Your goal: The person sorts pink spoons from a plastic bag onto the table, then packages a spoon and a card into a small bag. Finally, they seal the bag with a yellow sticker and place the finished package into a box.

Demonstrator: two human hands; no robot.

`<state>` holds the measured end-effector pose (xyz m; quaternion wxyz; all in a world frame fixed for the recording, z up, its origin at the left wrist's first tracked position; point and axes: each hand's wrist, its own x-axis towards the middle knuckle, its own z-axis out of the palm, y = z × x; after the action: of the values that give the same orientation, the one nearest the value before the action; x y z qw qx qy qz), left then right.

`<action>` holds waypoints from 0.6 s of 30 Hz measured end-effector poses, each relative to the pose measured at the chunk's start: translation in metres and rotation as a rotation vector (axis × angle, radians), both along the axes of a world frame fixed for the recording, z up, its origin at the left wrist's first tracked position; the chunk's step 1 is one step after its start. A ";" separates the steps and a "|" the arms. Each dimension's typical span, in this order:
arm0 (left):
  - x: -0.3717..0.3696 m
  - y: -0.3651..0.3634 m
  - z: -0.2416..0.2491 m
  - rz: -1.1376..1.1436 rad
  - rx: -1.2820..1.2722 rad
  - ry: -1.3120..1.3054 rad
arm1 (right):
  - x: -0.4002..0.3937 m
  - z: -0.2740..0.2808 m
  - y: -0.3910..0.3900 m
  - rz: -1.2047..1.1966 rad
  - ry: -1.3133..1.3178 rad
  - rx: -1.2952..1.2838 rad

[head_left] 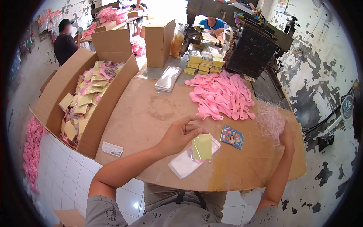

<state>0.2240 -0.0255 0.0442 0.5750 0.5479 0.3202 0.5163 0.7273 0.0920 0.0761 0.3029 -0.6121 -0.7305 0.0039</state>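
Left fingers (195,132) pinch yellow-carded packet (202,148) — slackening could drop it; right hand (288,139) at clear strips (269,121), three o'clock — finger grip unclear.

Clear plastic (270,122) mostly hides the fingers of the right hand (288,137).

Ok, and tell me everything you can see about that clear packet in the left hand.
The clear packet looks like thin, shiny plastic. Inside is a pale yellow card, with a bit of pink showing near the lower end. The left hand grips its top edge between thumb and fingers. It appears over a stack of pale bags; whether it touches them, or is sealed, I can't tell.
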 end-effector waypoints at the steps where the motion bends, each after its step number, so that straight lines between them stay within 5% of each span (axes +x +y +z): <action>1: 0.001 0.001 -0.001 0.004 -0.009 0.003 | 0.006 -0.017 -0.005 -0.155 -0.302 0.135; 2: 0.001 0.002 0.000 0.006 -0.011 0.023 | -0.009 -0.012 -0.016 -0.312 -0.604 0.267; 3: 0.001 0.001 0.002 0.012 -0.015 0.042 | -0.026 -0.007 -0.025 -0.249 -0.366 0.342; 6: 0.003 0.003 -0.002 0.024 -0.026 0.045 | -0.103 0.027 -0.059 -0.110 0.069 -0.065; 10: 0.005 0.004 -0.009 0.024 -0.019 0.039 | -0.199 0.025 -0.084 0.625 0.525 -0.590; 12: 0.005 0.002 -0.007 -0.002 0.002 0.047 | -0.241 0.019 -0.096 0.763 0.397 -0.360; 18: 0.003 0.001 -0.006 -0.023 -0.026 0.015 | -0.261 -0.008 -0.069 0.822 0.840 -0.700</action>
<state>0.2265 -0.0241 0.0385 0.5858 0.5478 0.3248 0.5013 0.4665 0.0232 0.0682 0.3186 -0.2937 -0.6798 0.5917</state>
